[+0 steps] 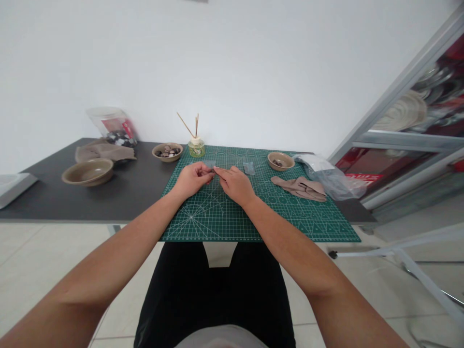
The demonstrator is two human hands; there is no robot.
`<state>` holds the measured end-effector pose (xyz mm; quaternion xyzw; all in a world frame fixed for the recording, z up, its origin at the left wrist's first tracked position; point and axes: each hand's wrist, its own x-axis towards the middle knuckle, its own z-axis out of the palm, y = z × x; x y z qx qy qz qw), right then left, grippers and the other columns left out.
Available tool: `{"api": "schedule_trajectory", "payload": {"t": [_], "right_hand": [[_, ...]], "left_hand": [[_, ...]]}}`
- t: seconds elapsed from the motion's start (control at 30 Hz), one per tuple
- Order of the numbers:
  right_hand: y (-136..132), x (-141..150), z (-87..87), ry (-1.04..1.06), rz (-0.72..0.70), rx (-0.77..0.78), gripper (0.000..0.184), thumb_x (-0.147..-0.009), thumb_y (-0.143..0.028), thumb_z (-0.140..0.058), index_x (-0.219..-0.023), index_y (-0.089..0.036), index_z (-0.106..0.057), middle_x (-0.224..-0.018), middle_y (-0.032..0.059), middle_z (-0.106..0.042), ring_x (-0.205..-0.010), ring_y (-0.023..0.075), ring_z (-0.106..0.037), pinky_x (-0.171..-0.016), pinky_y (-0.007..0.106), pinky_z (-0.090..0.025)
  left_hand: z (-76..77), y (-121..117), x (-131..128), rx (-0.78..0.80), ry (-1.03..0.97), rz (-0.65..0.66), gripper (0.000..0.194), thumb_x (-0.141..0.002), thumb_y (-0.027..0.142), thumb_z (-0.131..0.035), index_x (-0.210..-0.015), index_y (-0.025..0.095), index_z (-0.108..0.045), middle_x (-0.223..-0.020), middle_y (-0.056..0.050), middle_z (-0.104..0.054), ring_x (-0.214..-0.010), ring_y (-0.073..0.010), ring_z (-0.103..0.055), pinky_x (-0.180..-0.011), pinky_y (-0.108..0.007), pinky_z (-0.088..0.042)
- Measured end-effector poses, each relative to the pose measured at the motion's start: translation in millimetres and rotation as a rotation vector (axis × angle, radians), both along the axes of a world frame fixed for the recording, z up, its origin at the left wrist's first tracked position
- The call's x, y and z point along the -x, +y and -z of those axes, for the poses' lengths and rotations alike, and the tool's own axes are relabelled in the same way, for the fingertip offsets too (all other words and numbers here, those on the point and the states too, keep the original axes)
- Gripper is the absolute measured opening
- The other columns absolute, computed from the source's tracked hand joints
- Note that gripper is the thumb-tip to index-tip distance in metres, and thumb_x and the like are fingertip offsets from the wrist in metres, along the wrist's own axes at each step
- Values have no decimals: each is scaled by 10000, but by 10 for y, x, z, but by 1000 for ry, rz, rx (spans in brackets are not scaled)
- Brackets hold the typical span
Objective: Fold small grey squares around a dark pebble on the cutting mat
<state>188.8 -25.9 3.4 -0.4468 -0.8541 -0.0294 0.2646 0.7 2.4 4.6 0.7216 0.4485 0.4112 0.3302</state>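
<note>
Over the green cutting mat [203, 222], my left hand [192, 180] and my right hand [235, 184] meet at their fingertips. Both are closed in a pinch on a small clear plastic bag [210, 164], whose far end sticks out beyond the fingers. Whatever the bag contains is hidden by my fingers. To the right of my right hand, another small clear bag [249, 167] lies flat on the mat. Farther right stands a brown bowl [282, 167] with a few dark pieces in it. Beyond my left hand is a bowl [178, 157] of brown, black and pale stones.
A reed diffuser [196, 146] with sticks stands at the mat's back left. On the grey table are a bowl [88, 180], a brown cloth [103, 151], a plastic jar [116, 128] and a white device [14, 186]. A brown cloth [300, 187] and plastic bag [337, 179] lie right.
</note>
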Motion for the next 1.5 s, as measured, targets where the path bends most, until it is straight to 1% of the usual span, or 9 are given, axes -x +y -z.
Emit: {"api": "schedule_trajectory", "payload": {"t": [0.1,0.23,0.37,0.7,0.93,1.1,1.23,1.33,1.5], "right_hand": [[-11,6,-3,-37,-2,-14,453,-982,-185,-419,-1422,-155,-523,-1382,44,-609,-1004,232,-549,-974,374,-455],[-27,22,3,-74,-27,-28,472,-999,-216,-389,-1463,-189,-473,-1411,39,-585,-1009,232,-541,-948,380,-465],[-29,35,12,-101,-31,-24,468,-1001,-228,-394,-1460,-199,-479,-1409,49,-586,-1036,233,-536,-955,381,-460],[-40,10,-20,-105,45,6,465,-983,-217,-434,-1441,-170,-502,-1386,57,-606,-1066,241,-539,-964,382,-448],[-43,42,-15,-140,14,3,469,-1000,-231,-397,-1460,-187,-477,-1413,57,-583,-1072,238,-536,-966,381,-439],[-49,29,-21,-126,36,-4,463,-999,-234,-408,-1454,-194,-482,-1393,51,-600,-1087,235,-539,-957,370,-431],[-54,17,-32,-116,78,2,459,-986,-227,-425,-1434,-167,-506,-1373,63,-616,-1076,245,-552,-948,385,-441],[-53,22,-27,-117,76,7,468,-983,-225,-427,-1444,-178,-494,-1385,57,-606,-1062,243,-567,-944,387,-449],[-51,39,-5,-111,24,5,466,-995,-220,-395,-1451,-181,-484,-1401,47,-593,-1046,224,-581,-943,365,-467]], "left_hand": [[0,-4,-1,5,-12,5,237,-754,392,-696,-754,184,-582,-606,11,-656,-565,-135,-587,-575,-260,-435],[-17,-21,-3,-12,18,-6,174,-757,317,-667,-701,183,-572,-593,18,-651,-548,-119,-562,-561,-245,-421],[-23,-22,-1,-12,64,-19,148,-740,280,-661,-671,178,-580,-582,22,-643,-531,-109,-532,-542,-239,-397],[6,-16,-7,18,-23,-1,266,-735,410,-721,-735,182,-583,-613,3,-663,-565,-130,-573,-567,-254,-425],[-4,-18,-10,-9,62,-8,198,-746,332,-683,-669,182,-578,-586,14,-639,-545,-115,-538,-554,-246,-404],[16,-11,-11,9,-1,16,229,-751,380,-694,-714,185,-580,-601,14,-646,-552,-119,-549,-556,-247,-411],[36,2,-5,7,-18,0,266,-731,417,-719,-739,186,-588,-606,9,-651,-558,-130,-567,-563,-255,-423],[22,-4,-11,8,-24,-1,259,-731,414,-715,-731,190,-586,-607,8,-651,-563,-134,-568,-566,-259,-425],[-30,-46,-27,-45,92,-45,220,-739,368,-687,-669,192,-575,-582,25,-616,-543,-117,-514,-551,-253,-390]]}}
